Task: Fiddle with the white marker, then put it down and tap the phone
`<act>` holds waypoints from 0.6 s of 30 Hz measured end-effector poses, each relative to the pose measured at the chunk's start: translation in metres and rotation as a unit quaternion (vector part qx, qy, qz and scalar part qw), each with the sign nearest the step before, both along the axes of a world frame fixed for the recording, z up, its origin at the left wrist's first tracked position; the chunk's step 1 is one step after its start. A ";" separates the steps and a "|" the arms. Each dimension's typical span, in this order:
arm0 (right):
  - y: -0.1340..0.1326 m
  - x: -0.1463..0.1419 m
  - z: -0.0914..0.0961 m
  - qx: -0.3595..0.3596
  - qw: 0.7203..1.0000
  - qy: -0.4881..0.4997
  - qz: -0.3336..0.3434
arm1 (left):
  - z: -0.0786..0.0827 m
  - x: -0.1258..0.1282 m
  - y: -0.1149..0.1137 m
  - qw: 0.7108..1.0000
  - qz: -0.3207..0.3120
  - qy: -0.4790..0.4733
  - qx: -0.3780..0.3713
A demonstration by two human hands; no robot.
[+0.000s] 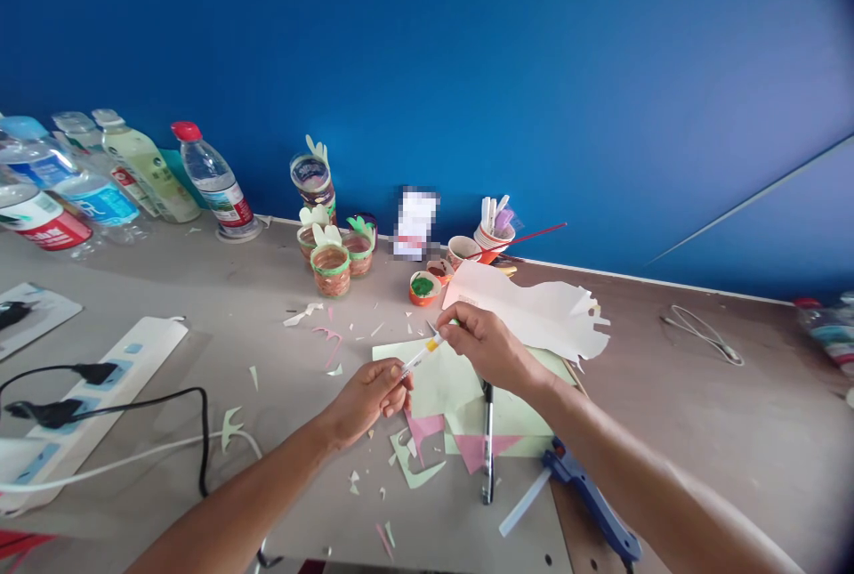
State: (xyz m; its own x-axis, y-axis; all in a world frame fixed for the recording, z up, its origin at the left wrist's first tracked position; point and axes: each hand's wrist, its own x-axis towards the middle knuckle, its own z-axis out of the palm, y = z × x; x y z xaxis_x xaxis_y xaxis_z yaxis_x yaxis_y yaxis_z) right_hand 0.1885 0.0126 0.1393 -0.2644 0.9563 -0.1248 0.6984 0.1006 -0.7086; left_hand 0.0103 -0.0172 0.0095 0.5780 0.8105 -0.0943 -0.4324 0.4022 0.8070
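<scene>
**Slim pen-like tool held between two hands over craft paper**

Where the grey worktable (667, 396) meets the blue wall (534, 67), the larger things are ranged at the back: a row of plastic water bottles (133, 173) is lined up at the far left, seemingly so that the middle is kept free for work. A white power strip (86, 396) is laid near the left edge with a black plug pushed into it. A white paper cut-out (534, 307) is spread beyond the hands, and a pale green paper sheet (460, 392) lies under them, with pink paper pieces (490, 449) at its near edge. A blue glue gun (591, 503) is rested at the lower right, its nozzle turned towards the sheet, within easy reach. Decorated paper cups (337, 258) are grouped near the wall, and a black pen (488, 440) is laid across the sheet.

A slim pen-like tool (422, 355), white with a yellow band, is held just above the green sheet between both hands. Its lower end is pinched in the closed fingers of the left hand (370, 396), whose forearm is brought in from the lower left. Its upper end is gripped by thumb and forefinger of the right hand (490, 347), the wrist bent downward, as though the two ends were being pulled or twisted apart; which cannot be told
</scene>
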 end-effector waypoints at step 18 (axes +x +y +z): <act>-0.006 0.046 -0.008 -0.053 0.966 0.194 -0.160 | -0.007 -0.007 0.007 0.995 0.044 0.062 0.071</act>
State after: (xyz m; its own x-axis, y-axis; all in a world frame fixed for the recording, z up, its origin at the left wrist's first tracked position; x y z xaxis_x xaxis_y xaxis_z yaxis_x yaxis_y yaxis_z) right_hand 0.2343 0.0069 0.1310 -0.0033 0.9840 -0.1781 0.3617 -0.1649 -0.9176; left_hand 0.0035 -0.0104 0.0023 0.4949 0.8680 -0.0403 -0.3551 0.2443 0.9023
